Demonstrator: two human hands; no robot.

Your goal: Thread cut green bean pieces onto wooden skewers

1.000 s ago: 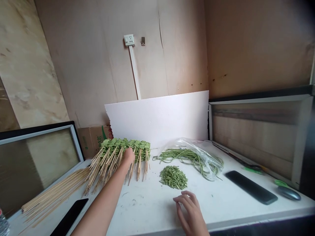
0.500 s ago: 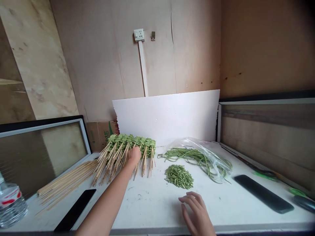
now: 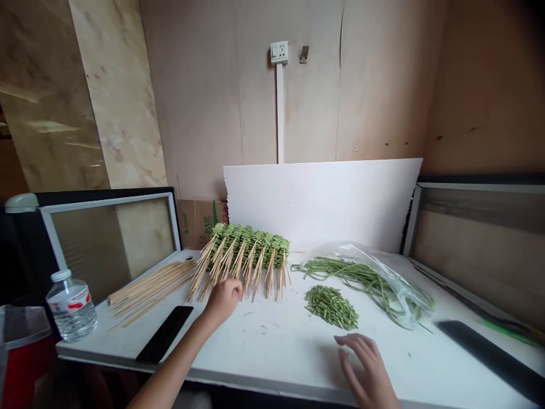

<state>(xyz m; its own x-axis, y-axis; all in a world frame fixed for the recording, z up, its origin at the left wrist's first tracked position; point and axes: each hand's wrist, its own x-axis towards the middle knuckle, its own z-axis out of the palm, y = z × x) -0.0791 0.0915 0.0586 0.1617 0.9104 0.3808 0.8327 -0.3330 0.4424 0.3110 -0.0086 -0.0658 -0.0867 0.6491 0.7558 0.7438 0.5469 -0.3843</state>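
My left hand [image 3: 225, 299] is curled closed above the white table, just in front of the stick ends; no stick or bean shows in it. Behind it lies a stacked pile of skewered green bean pieces [image 3: 251, 241], their bare bamboo sticks [image 3: 257, 271] fanned toward me. My right hand [image 3: 367, 363] hovers near the front edge, thumb and fingers apart, holding nothing. Just beyond it sits a heap of short-cut green beans [image 3: 332, 307]. Further back, long uncut beans [image 3: 349, 270] lie partly inside a clear plastic bag [image 3: 394, 281].
Loose bamboo skewers [image 3: 153, 287] lie left of the pile, with a black phone [image 3: 165, 334] before them. A water bottle [image 3: 72, 307] stands at the left corner. A dark flat object [image 3: 489, 358] lies at right. A white board [image 3: 323, 199] stands behind, framed panels at both sides.
My left hand has drawn back from the skewered pile toward me. My right hand keeps its open pose near the cut beans. The head view has turned left.
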